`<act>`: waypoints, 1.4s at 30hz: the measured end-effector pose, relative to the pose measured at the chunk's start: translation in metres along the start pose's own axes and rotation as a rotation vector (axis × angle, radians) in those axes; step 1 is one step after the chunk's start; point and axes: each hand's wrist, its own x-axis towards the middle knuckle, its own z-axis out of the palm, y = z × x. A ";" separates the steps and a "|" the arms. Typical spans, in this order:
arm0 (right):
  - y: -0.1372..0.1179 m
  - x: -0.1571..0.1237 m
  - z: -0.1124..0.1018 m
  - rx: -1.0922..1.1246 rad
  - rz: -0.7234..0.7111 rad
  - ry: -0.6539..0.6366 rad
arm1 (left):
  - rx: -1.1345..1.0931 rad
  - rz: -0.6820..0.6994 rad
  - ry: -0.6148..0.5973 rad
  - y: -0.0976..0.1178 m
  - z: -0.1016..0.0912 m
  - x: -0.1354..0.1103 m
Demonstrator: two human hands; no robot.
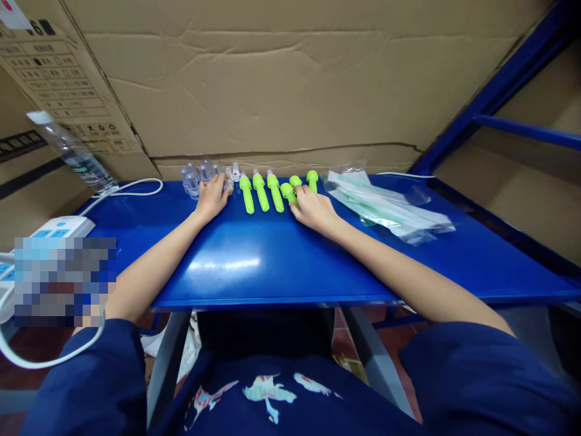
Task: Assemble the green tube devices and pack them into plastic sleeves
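My left hand [214, 197] is at the back of the blue table, its fingers curled round a small clear plastic cap [229, 183]. Several more clear plastic caps [191, 183] stand beside it on the left. A small white piece with a red mark [235, 172] is just behind those fingers. In the middle, three lime-green plastic handles [260, 192] with clear tips lie side by side. My right hand [313, 209] reaches over another group of green handles with round heads; its fingers close on one green handle [288, 192], partly hidden. Another green handle [312, 177] shows behind that hand.
Clear bags with white and green contents [385, 203] lie on the table's right. At left are a leaning water bottle [77, 154], a white power strip [68, 230] with cables, and a blurred patch. Cardboard [281, 91] walls the back; a blue frame [494, 85] rises at right.
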 end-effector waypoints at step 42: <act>0.006 -0.004 -0.007 0.006 -0.363 0.136 | -1.025 -0.369 0.057 0.055 0.005 -0.007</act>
